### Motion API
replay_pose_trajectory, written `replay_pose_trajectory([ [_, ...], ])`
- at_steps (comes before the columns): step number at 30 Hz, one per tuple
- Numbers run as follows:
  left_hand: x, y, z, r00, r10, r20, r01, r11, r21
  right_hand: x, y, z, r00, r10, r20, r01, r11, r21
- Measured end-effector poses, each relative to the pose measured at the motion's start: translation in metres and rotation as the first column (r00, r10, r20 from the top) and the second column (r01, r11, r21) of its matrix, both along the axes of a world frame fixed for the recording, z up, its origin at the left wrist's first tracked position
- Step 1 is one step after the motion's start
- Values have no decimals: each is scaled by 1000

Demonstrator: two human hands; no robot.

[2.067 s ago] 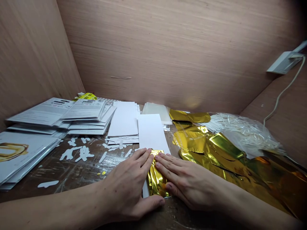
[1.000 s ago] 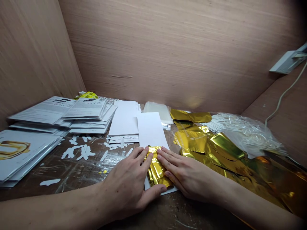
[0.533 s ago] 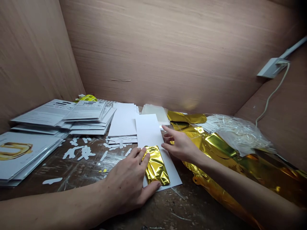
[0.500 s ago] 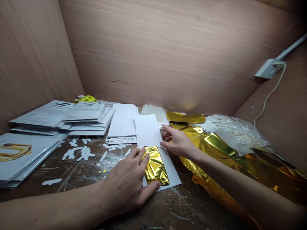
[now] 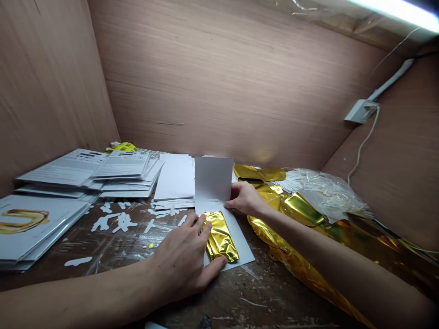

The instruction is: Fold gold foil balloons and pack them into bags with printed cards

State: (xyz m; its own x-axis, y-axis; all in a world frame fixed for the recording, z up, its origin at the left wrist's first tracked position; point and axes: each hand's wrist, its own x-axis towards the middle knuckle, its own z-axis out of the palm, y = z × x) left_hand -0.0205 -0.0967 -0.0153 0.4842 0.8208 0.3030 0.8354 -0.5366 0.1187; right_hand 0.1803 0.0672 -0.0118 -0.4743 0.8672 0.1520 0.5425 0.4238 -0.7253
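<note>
A folded gold foil balloon (image 5: 222,237) lies on the lower half of a white card (image 5: 213,178). My left hand (image 5: 183,256) holds the foil down, its fingers bent over the left edge and the thumb at the bottom corner. The card's upper half is bent up and stands nearly upright behind the foil, with a small slot near the crease. At its right edge, my right hand (image 5: 247,198) pinches the card between thumb and fingers. The fingertips behind the card are hidden.
Packaged cards (image 5: 65,171) are piled at the left, beside a stack of white cards (image 5: 174,178). White paper scraps (image 5: 123,222) lie scattered on the dark table. Gold foil sheets (image 5: 305,208) and a clear bag of white sticks (image 5: 325,187) fill the right side.
My right hand has taken hold of the card's right edge and raised its upper half from lying flat. My left hand has stayed on the foil. The camera view has tilted slightly.
</note>
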Motion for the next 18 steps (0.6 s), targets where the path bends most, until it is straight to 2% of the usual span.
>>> replay_pose_trajectory([
  [3,0,0,-1,1000,-1,9,1,1000,1,0,-1,0,999,27,23,-28,999,42],
  [6,-1,2,-5,1000,2,-4,-2,1000,28,0,-3,0,997,-32,66,25,994,107],
  [9,-2,4,-7,1000,-18,-24,20,995,99,2,-7,-1,995,-72,68,55,972,228],
  [12,-3,7,-6,995,-102,-4,101,982,158,9,-12,1,984,92,150,-133,947,293],
  [14,-5,9,-6,986,-162,41,153,974,169,14,-15,6,952,226,205,-273,932,240],
  [18,-7,10,-8,973,-204,105,186,969,165,18,-25,21,892,325,316,-386,909,156],
])
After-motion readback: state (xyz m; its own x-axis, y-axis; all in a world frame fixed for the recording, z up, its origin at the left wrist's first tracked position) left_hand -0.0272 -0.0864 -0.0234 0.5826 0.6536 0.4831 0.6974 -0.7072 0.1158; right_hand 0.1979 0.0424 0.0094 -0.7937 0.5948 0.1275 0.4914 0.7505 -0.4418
